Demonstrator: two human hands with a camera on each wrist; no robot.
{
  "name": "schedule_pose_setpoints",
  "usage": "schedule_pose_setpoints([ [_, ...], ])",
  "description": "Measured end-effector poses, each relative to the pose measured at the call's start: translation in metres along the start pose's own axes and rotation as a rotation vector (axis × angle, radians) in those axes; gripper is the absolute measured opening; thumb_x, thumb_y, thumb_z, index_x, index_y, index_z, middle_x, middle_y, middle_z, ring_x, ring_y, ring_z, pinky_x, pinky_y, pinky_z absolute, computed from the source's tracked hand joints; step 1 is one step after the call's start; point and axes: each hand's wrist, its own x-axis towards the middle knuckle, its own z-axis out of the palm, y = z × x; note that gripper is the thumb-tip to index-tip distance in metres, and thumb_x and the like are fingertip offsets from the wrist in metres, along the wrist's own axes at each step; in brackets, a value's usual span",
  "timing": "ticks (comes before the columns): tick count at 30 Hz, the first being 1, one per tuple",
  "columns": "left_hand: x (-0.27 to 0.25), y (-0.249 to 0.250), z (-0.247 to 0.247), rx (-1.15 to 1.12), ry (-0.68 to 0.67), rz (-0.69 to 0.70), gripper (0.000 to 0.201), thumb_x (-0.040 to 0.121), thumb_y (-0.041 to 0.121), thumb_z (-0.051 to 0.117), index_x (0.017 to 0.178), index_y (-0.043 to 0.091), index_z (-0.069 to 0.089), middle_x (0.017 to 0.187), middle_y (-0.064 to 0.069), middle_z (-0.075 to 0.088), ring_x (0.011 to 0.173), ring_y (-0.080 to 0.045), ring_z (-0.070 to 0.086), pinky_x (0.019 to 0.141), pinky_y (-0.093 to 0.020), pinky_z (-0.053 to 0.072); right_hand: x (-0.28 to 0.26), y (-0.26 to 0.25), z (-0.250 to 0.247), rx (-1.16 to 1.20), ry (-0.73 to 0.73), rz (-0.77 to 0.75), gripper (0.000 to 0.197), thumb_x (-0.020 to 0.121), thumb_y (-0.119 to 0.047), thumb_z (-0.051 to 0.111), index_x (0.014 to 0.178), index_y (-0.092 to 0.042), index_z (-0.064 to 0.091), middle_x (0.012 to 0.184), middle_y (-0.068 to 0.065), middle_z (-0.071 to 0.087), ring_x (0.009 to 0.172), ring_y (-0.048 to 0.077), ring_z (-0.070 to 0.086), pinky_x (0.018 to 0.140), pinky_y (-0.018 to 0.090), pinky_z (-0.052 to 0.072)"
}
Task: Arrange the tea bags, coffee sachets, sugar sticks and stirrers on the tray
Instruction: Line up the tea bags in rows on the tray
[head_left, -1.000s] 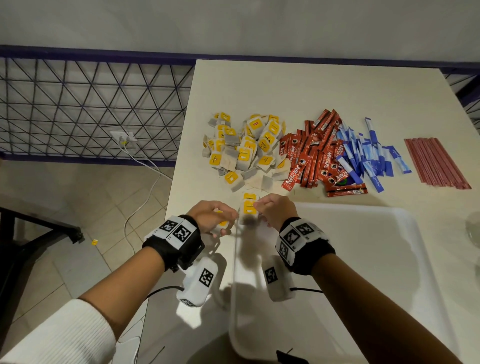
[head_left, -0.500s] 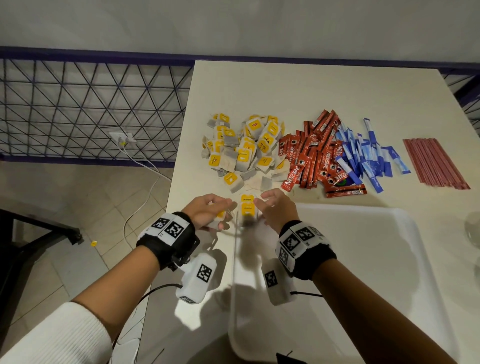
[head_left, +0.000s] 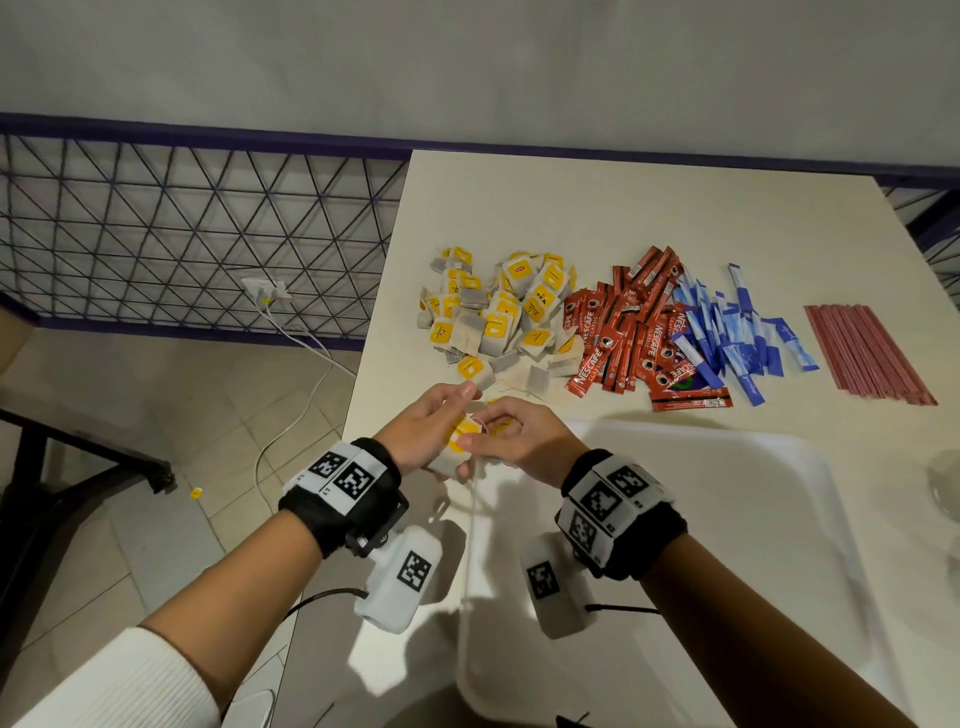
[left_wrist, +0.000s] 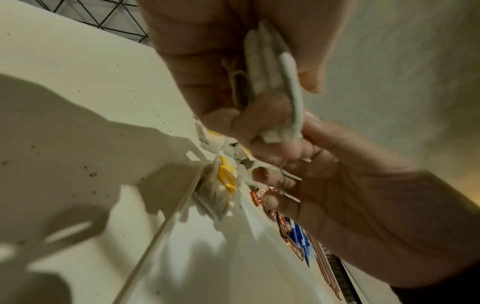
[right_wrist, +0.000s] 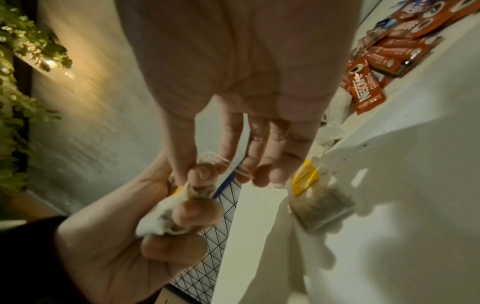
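My left hand (head_left: 441, 434) grips a small stack of tea bags (left_wrist: 270, 72) with yellow tags, just above the far-left corner of the white tray (head_left: 727, 519). My right hand (head_left: 498, 439) meets it, and its thumb and forefinger pinch the top tea bag (right_wrist: 200, 181) of that stack. One tea bag (right_wrist: 319, 205) lies flat in the tray's corner. Behind the tray on the table lie a tea bag pile (head_left: 498, 312), red coffee sachets (head_left: 623, 332), blue sugar sticks (head_left: 727, 332) and red stirrers (head_left: 867, 358).
The table's left edge (head_left: 363, 364) runs just left of my hands, with tiled floor, a white cable and a mesh railing (head_left: 182, 234) beyond. A glass object (head_left: 945, 483) shows at the right edge of the head view.
My right hand has left a tea bag in the tray's corner and moved left onto the stack in my left hand. Both hands sit slightly higher and closer together.
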Motion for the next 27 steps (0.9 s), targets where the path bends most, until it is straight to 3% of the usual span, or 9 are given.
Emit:
schedule_pose_setpoints([
  [4, -0.008, -0.006, 0.001, 0.009, -0.006, -0.046, 0.039, 0.093, 0.051, 0.037, 0.105, 0.02, 0.056, 0.09, -0.002, 0.06, 0.063, -0.011, 0.063, 0.046, -0.021, 0.049, -0.004, -0.001, -0.006, 0.021, 0.002, -0.01, 0.015, 0.083, -0.009, 0.066, 0.075, -0.016, 0.055, 0.062, -0.001, 0.06, 0.047, -0.003, 0.052, 0.05, 0.009, 0.039],
  [8, -0.016, -0.013, 0.001, -0.153, -0.019, -0.126, 0.03, 0.09, 0.048, 0.044, 0.09, 0.022, 0.061, 0.077, -0.001, 0.063, 0.059, -0.01, 0.065, 0.051, -0.021, 0.053, -0.007, -0.001, -0.012, 0.035, 0.001, 0.02, 0.017, 0.082, -0.011, 0.067, 0.072, -0.018, 0.056, 0.063, -0.002, 0.059, 0.048, -0.001, 0.052, 0.055, 0.014, 0.042],
  [11, -0.018, -0.015, 0.0, -0.137, -0.011, -0.13, 0.019, 0.09, 0.038, 0.053, 0.086, 0.02, 0.06, 0.066, 0.001, 0.041, 0.051, -0.005, 0.044, 0.049, -0.015, 0.048, -0.01, 0.001, -0.014, 0.031, -0.019, 0.027, 0.015, 0.082, -0.01, 0.068, 0.074, -0.015, 0.057, 0.05, -0.008, 0.06, 0.052, 0.006, 0.052, 0.058, 0.02, 0.042],
  [14, -0.018, -0.013, -0.002, -0.057, -0.042, -0.072, 0.01, 0.088, 0.017, 0.06, 0.078, 0.018, 0.059, 0.048, 0.009, 0.041, 0.04, -0.001, 0.04, 0.044, -0.011, 0.037, -0.012, 0.002, -0.016, 0.078, -0.033, 0.024, 0.015, 0.083, -0.003, 0.066, 0.074, -0.011, 0.056, 0.045, -0.008, 0.06, 0.043, 0.001, 0.051, 0.051, 0.017, 0.042],
  [17, -0.017, -0.012, -0.006, 0.053, -0.014, -0.03, 0.013, 0.084, 0.015, 0.065, 0.072, 0.019, 0.061, 0.045, 0.012, 0.041, 0.044, -0.002, 0.037, 0.043, -0.011, 0.03, -0.014, 0.003, -0.018, 0.094, -0.052, 0.017, 0.014, 0.081, 0.001, 0.066, 0.074, -0.008, 0.058, 0.05, -0.003, 0.063, 0.042, 0.004, 0.052, 0.049, 0.015, 0.045],
  [23, -0.021, -0.009, -0.01, 0.153, 0.034, 0.06, 0.014, 0.083, 0.008, 0.067, 0.071, 0.014, 0.06, 0.067, 0.008, 0.055, 0.042, 0.006, 0.047, 0.041, -0.003, 0.029, -0.022, 0.006, -0.032, -0.17, -0.144, 0.032, 0.004, 0.084, -0.003, 0.065, 0.084, 0.0, 0.066, 0.062, 0.003, 0.062, 0.051, 0.007, 0.054, 0.053, 0.014, 0.047],
  [25, -0.024, -0.007, -0.01, 0.146, 0.017, 0.053, 0.012, 0.084, 0.003, 0.064, 0.076, 0.011, 0.06, 0.05, 0.012, 0.057, 0.038, 0.007, 0.047, 0.039, -0.002, 0.029, -0.023, 0.004, -0.037, -0.277, -0.144, 0.023, 0.005, 0.084, -0.006, 0.065, 0.081, -0.003, 0.067, 0.064, 0.003, 0.061, 0.052, 0.008, 0.053, 0.053, 0.014, 0.046],
  [27, -0.026, -0.007, -0.01, 0.178, -0.016, 0.025, 0.013, 0.084, 0.004, 0.063, 0.075, 0.012, 0.06, 0.035, 0.014, 0.047, 0.032, 0.003, 0.041, 0.037, -0.003, 0.026, -0.022, -0.001, -0.041, -0.336, -0.134, 0.009, 0.012, 0.084, -0.008, 0.065, 0.088, 0.003, 0.067, 0.064, 0.004, 0.059, 0.046, 0.002, 0.049, 0.051, 0.012, 0.043],
])
